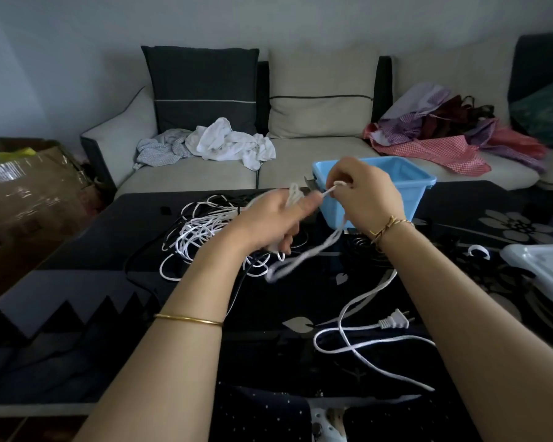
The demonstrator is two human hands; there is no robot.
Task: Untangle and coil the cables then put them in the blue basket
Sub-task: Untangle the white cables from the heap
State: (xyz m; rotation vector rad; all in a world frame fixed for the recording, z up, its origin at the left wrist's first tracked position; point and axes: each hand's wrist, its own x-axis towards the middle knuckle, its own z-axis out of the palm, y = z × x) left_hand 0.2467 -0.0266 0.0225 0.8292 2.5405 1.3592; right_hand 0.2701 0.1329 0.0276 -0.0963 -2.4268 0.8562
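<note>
A tangle of white and black cables [201, 231] lies on the dark table [300, 298]. Above it, my left hand [272, 218] grips several loops of a white cable. My right hand [364, 193] pinches the same cable's strand just right of the left hand; a blurred loop [304, 256] hangs below both. The blue basket [409, 183] stands right behind my hands at the table's far edge. A white power cord with a two-pin plug [393, 322] trails across the table in front of my right forearm.
A grey sofa [300, 154] with cushions, white clothes [230, 141] and red-purple fabrics [444, 135] stands behind the table. A cardboard box [29, 186] is at left. A pale plastic lid [546, 266] lies at the table's right edge.
</note>
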